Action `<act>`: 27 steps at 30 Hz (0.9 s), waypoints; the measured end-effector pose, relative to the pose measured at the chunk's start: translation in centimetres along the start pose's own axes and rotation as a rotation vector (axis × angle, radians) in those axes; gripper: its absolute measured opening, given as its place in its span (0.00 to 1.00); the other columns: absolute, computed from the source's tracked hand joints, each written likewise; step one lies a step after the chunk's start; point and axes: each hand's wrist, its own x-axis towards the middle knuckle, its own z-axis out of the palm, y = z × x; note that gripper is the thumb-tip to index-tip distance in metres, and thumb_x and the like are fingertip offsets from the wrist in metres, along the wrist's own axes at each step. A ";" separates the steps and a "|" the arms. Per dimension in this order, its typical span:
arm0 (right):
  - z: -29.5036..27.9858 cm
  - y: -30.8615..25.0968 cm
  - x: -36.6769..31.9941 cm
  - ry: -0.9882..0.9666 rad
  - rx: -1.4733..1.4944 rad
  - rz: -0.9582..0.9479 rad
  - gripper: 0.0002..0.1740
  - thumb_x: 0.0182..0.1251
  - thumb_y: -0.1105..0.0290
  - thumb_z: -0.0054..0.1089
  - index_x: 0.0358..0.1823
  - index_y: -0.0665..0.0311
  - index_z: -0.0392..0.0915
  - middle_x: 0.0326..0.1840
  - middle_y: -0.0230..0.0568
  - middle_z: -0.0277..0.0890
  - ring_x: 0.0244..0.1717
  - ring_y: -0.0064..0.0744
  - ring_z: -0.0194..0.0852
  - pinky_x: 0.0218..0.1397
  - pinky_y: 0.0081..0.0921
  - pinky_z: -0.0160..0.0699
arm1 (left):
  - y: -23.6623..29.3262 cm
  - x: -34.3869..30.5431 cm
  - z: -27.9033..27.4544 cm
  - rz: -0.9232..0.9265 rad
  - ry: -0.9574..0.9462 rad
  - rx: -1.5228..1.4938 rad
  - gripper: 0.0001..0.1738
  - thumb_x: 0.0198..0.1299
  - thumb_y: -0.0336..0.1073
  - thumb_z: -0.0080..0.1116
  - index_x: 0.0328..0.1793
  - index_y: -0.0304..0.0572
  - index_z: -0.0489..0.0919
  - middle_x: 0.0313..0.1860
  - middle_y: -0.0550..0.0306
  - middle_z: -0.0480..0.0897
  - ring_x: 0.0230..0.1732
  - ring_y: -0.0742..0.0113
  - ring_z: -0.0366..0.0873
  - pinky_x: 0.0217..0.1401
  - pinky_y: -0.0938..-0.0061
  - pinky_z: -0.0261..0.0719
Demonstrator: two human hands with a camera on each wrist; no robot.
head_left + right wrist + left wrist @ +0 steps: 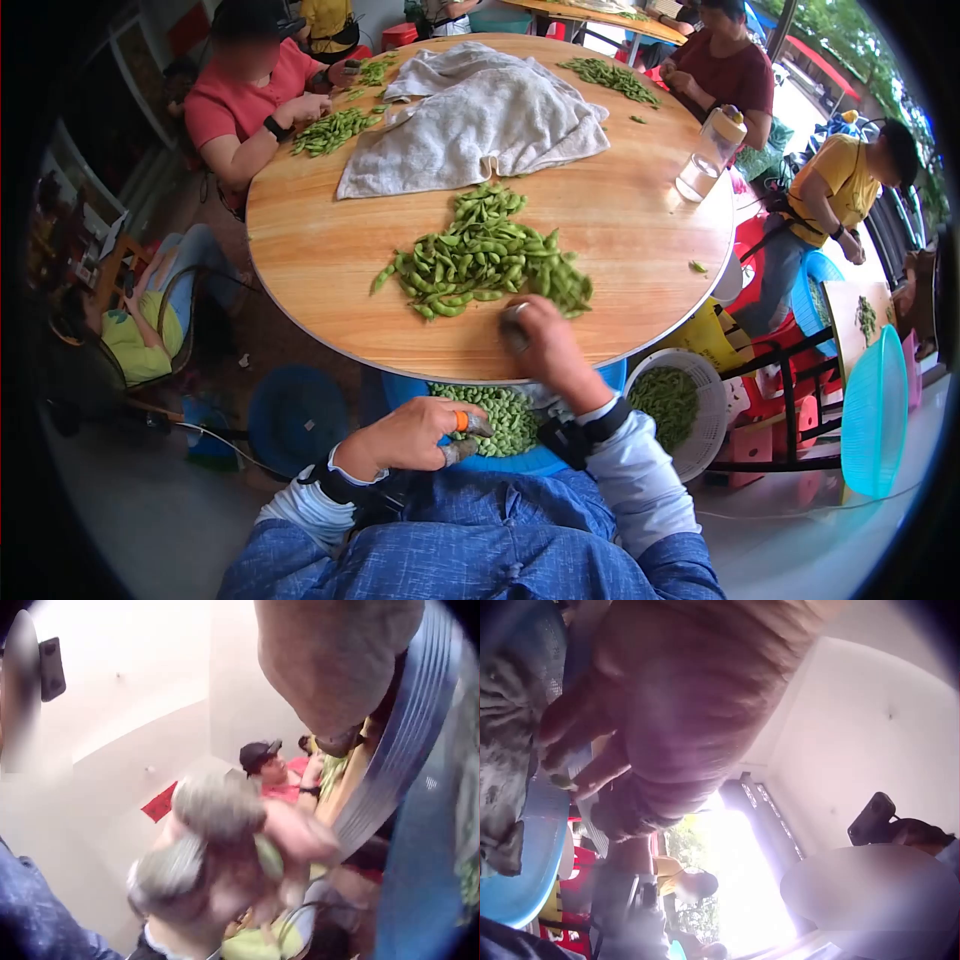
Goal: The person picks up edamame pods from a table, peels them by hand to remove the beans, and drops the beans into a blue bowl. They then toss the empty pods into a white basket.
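Note:
A heap of green edamame pods (470, 255) lies on the round wooden table (330, 290). My right hand (550, 350) is at the heap's near right edge, where the pods look blurred; its fingers are mostly hidden. My left hand (410, 432) is over a blue tub below the table edge, with grey covers on thumb and forefinger and an orange ring. In its curled fingers it holds a green edamame pod (268, 855), part of which shows in the right wrist view. Shelled green beans (505, 415) fill the blue tub (545, 462) beneath it.
A grey cloth (480, 120) covers the table's middle, and a clear bottle (712, 155) stands at right. Beside the tub is a white basket (715, 410) with green pods. Several people sit around, some with pod piles (335, 130).

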 end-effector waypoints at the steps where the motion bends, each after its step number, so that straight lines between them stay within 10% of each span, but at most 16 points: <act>1: -1.1 0.9 0.1 0.033 -0.027 0.014 0.07 0.50 0.78 0.54 0.32 0.66 0.71 0.30 0.45 0.69 0.33 0.41 0.68 0.37 0.29 0.68 | 0.0 0.4 0.0 -0.040 -0.011 0.026 0.10 0.47 0.26 0.54 0.38 0.39 0.77 0.32 0.51 0.79 0.34 0.57 0.76 0.38 0.72 0.72; 3: -3.5 2.2 0.5 0.002 0.320 0.368 0.06 0.55 0.75 0.53 0.35 0.67 0.71 0.30 0.37 0.73 0.32 0.28 0.68 0.37 0.22 0.68 | -0.2 1.4 -0.4 -0.117 -0.031 0.083 0.10 0.47 0.28 0.55 0.38 0.39 0.78 0.31 0.49 0.78 0.34 0.54 0.76 0.37 0.70 0.72; 9: -9.5 -1.5 1.3 0.343 0.876 0.533 0.09 0.60 0.70 0.50 0.40 0.66 0.72 0.32 0.31 0.73 0.33 0.18 0.68 0.36 0.15 0.67 | -1.3 6.8 -2.8 0.112 0.336 0.319 0.08 0.43 0.28 0.55 0.34 0.40 0.77 0.26 0.50 0.75 0.29 0.54 0.72 0.31 0.66 0.71; 27: -7.8 -6.1 -9.1 0.363 0.623 0.672 0.12 0.59 0.69 0.52 0.42 0.68 0.73 0.31 0.32 0.75 0.26 0.14 0.64 0.29 0.10 0.61 | -6.8 16.8 -1.1 0.103 0.246 0.883 0.03 0.46 0.30 0.47 0.27 0.40 0.71 0.29 0.52 0.71 0.38 0.56 0.69 0.39 0.64 0.67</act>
